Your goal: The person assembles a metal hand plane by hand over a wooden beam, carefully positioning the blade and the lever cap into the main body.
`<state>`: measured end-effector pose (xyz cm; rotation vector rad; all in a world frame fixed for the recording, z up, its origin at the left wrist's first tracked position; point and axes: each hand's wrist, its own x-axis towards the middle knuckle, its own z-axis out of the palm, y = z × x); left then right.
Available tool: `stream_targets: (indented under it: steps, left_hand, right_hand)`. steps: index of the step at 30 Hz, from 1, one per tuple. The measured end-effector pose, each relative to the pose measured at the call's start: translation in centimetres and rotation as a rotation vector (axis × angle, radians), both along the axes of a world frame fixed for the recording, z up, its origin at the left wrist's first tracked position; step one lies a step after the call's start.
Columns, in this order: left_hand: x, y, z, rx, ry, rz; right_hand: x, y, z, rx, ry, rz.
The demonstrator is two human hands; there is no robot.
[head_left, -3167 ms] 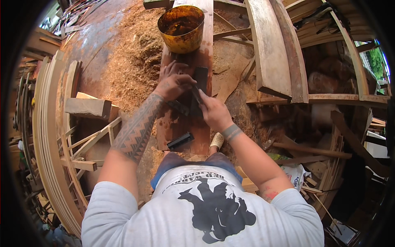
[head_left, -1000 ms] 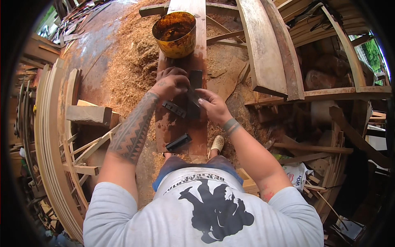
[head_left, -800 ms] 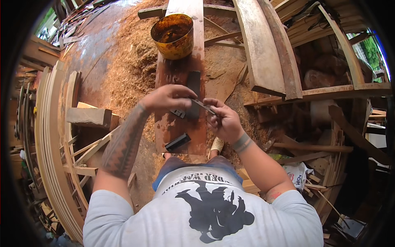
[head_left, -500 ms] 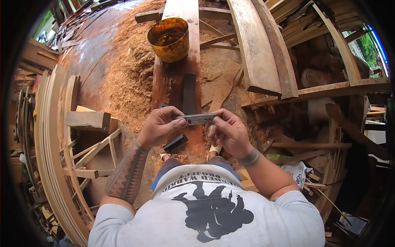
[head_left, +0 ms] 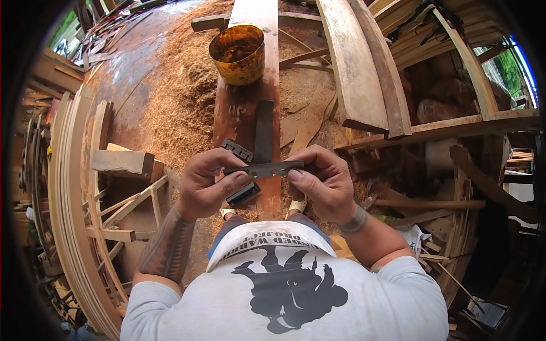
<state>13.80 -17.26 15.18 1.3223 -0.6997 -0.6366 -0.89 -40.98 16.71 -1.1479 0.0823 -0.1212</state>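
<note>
Metal strip [head_left: 264, 170], held clear of dark slab [head_left: 263, 128]
Pinched in the grip of left hand [head_left: 213, 184] and right hand [head_left: 324, 182]; finish cannot be judged.

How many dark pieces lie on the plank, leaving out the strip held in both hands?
3 on the plank: a long bar toward its right edge, a slotted piece left of the bar, and a block at the near end. The left hand or right hand may hide others.
</note>
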Motion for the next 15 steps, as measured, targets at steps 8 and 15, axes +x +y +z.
stream_targets:
  steps: [8, 15]
  left_hand:
    - [-0.9, 0.8, 1.8, -0.03, -0.006, -0.025]
    - [-2.0, 1.1, 2.8, 0.077, 0.052, 0.053]
  right_hand:
    - [-0.2, -0.1, 1.6, -0.047, 0.019, 0.034]
    - [0.3, 0.2, 1.2, 0.013, 0.199, 0.038]
